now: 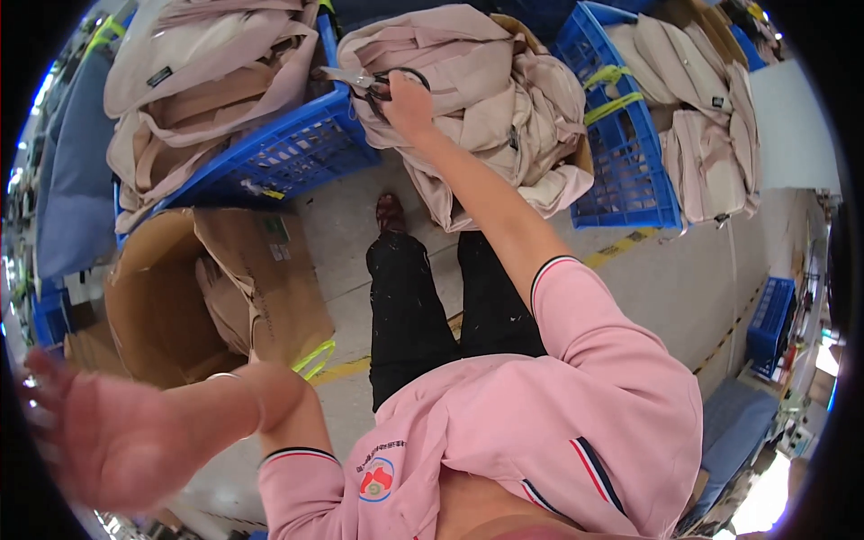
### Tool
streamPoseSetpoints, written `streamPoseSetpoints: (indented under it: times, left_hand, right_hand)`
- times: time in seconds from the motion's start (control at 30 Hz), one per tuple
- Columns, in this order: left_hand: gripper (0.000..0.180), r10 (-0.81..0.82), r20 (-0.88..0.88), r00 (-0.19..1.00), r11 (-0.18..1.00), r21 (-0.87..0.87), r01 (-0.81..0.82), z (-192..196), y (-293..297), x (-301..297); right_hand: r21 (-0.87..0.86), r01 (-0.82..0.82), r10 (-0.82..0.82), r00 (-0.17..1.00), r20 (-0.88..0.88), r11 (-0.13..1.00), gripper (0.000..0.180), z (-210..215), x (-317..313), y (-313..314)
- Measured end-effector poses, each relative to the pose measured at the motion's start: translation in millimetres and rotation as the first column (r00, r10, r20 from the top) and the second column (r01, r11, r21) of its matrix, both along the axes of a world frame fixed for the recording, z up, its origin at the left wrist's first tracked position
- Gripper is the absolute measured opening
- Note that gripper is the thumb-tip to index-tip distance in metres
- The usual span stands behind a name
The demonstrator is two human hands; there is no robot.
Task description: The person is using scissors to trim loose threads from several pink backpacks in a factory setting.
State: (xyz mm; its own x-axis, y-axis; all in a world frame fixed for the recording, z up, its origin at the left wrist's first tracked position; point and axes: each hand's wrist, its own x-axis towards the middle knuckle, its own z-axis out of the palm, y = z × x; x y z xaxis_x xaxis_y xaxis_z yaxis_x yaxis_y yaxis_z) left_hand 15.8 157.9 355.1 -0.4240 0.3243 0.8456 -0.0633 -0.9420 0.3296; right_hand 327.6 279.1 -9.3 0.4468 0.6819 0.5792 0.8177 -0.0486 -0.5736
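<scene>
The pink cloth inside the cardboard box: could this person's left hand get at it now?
Probably yes. The left hand looks empty, and the cardboard box is open, with some of the pink cloth showing inside. The hand would likely have to reach down, but nothing seems to block the opening.

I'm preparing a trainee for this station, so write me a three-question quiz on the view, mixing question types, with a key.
1. Which hand holds the scissors?
2. What colour are the crates? (a) green (b) blue (c) red
3. True or false: the left hand is gripping one of the crates.

Key:
1. The right hand.
2. (b)
3. False; it looks empty.
</scene>
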Motion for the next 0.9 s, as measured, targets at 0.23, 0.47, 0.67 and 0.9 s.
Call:
streamPoseSetpoints:
  times: [0.23,0.47,0.67,0.9]
  left_hand:
    - [0.037,-0.297,-0.033,0.954,0.552,-0.821,0.143,-150,-8,-7]
    - [0.051,-0.577,0.008,0.816,0.405,-0.865,0.295,-203,-26,26]
    - [0.059,-0.645,0.143,0.751,0.473,-0.697,0.539,-199,-13,30]
    - [0.024,-0.734,0.319,0.599,0.093,-0.827,0.555,-238,-73,43]
  right_hand:
    - [0.03,-0.059,0.065,0.969,-0.24,0.998,0.024,57,31,-49]
    - [0.255,-0.426,0.471,0.542,-0.696,0.868,0.016,294,40,-148]
    - [0.498,-0.435,0.627,0.228,-0.745,0.75,0.01,327,81,-185]
    - [0.466,-0.27,0.474,-0.038,-0.88,0.843,0.017,213,132,-175]
